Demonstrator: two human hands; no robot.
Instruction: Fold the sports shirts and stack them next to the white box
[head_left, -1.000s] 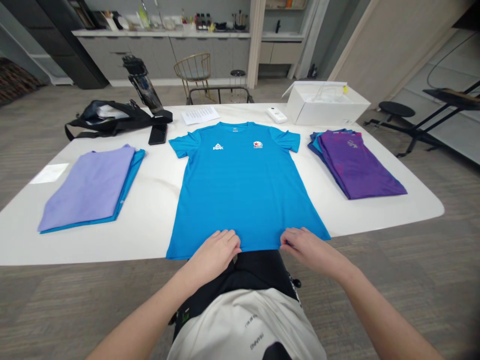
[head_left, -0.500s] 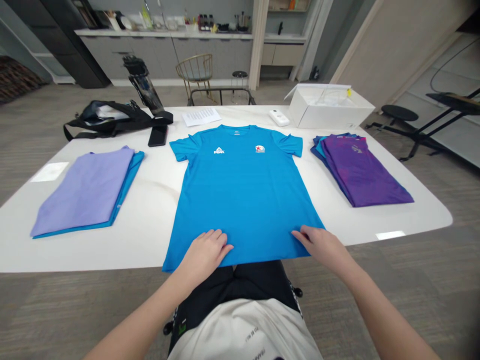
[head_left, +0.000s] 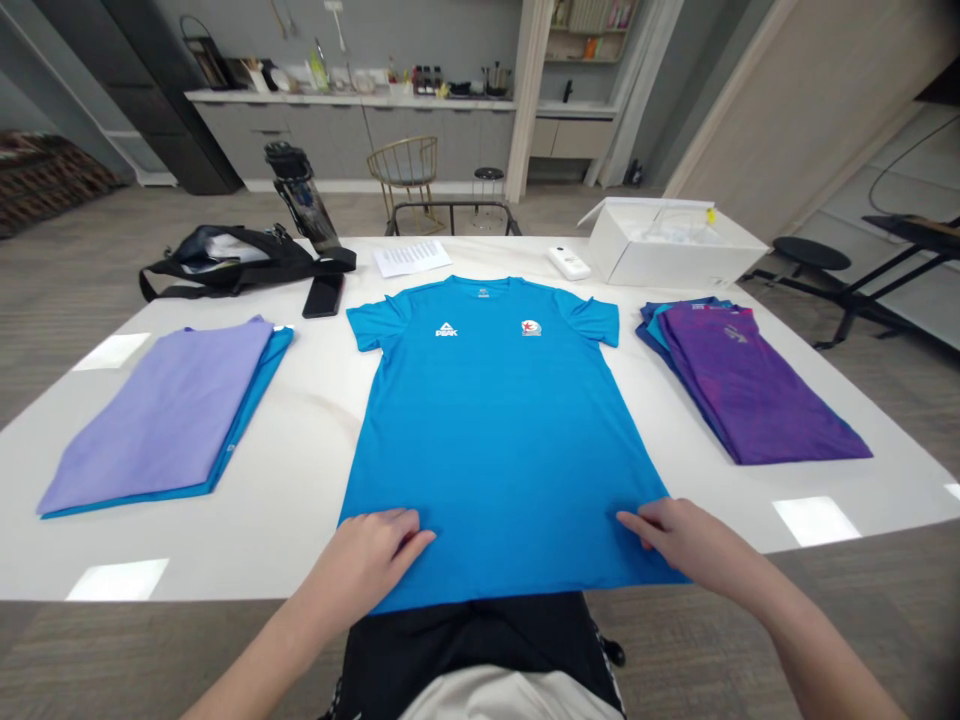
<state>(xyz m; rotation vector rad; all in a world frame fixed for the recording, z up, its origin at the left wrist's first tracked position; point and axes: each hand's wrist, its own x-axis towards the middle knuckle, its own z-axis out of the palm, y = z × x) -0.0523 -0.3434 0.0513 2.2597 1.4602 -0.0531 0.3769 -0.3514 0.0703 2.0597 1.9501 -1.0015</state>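
A blue short-sleeved T-shirt (head_left: 487,430) lies spread flat on the white table, its collar at the far side and its hem at the near edge. White print and a small round badge mark its chest. My left hand (head_left: 375,552) rests at the shirt's lower left side, fingers curled on the cloth and thumb pointing inward. At the lower right side, my right hand (head_left: 679,535) has thumb and fingers bent together on the fabric near the hem corner. The undersides of both hands are hidden.
Folded lilac and blue shirts (head_left: 161,415) lie left; a folded purple stack (head_left: 757,390) lies right. Along the back are a black bag (head_left: 232,262), bottle (head_left: 300,195), phone (head_left: 324,295), paper sheet (head_left: 412,258), white device (head_left: 568,263) and white box (head_left: 675,245).
My left hand has slid left toward the shirt's side edge, and my right hand stays by the right hem corner. The view has tilted up, so everything sits lower. The shirt stays flat.
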